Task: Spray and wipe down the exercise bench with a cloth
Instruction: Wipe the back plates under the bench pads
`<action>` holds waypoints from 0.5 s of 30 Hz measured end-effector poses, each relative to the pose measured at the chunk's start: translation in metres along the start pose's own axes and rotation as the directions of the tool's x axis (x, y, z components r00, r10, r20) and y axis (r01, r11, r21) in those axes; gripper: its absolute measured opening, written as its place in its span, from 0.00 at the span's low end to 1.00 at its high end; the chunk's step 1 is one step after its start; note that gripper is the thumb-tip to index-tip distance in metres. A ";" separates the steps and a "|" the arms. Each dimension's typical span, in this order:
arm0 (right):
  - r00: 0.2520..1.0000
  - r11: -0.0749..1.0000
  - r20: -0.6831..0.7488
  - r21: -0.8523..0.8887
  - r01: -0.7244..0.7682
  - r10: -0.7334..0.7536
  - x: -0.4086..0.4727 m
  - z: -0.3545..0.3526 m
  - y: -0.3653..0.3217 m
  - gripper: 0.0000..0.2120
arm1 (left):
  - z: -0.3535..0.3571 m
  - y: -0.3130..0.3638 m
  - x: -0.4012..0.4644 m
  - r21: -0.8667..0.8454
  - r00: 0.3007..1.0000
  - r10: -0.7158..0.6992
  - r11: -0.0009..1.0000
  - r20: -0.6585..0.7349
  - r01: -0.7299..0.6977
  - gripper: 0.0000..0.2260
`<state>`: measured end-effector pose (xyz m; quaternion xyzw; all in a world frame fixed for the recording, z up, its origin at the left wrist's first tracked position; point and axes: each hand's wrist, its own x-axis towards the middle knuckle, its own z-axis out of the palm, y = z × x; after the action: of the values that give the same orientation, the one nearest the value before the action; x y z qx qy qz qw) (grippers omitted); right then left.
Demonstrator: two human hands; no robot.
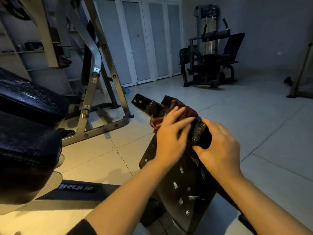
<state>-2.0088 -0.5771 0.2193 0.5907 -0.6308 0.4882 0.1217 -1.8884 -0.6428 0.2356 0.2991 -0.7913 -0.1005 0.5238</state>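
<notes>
A dark red cloth (179, 107) lies bunched over a black padded part (200, 131) at the top of the bench's black metal frame (183, 189). My left hand (171, 133) presses on the cloth with its fingers spread flat. My right hand (220, 148) grips the near end of the black pad, fingers curled under it. A black bracket with holes (145, 104) sticks out to the left behind the cloth. The bench's wet black cushions (28, 97) fill the left side, speckled with droplets. No spray bottle is in view.
A grey steel rack (94, 68) stands behind the cushions at the left. A leg machine (211, 53) stands at the back right before white doors (144, 39). A metal stand (303, 70) is at the right edge. Pale tiled floor (245, 107) lies between them.
</notes>
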 end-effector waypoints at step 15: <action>1.000 1.000 -0.017 -0.026 0.007 -0.008 0.000 0.002 0.000 0.37 | -0.001 -0.018 0.010 -0.019 0.998 -0.034 0.999 -0.055 0.033 0.12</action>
<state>-2.0079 -0.5788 0.2177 0.5872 -0.6339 0.4844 0.1368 -1.8836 -0.6629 0.2356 0.3101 -0.7705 -0.1080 0.5463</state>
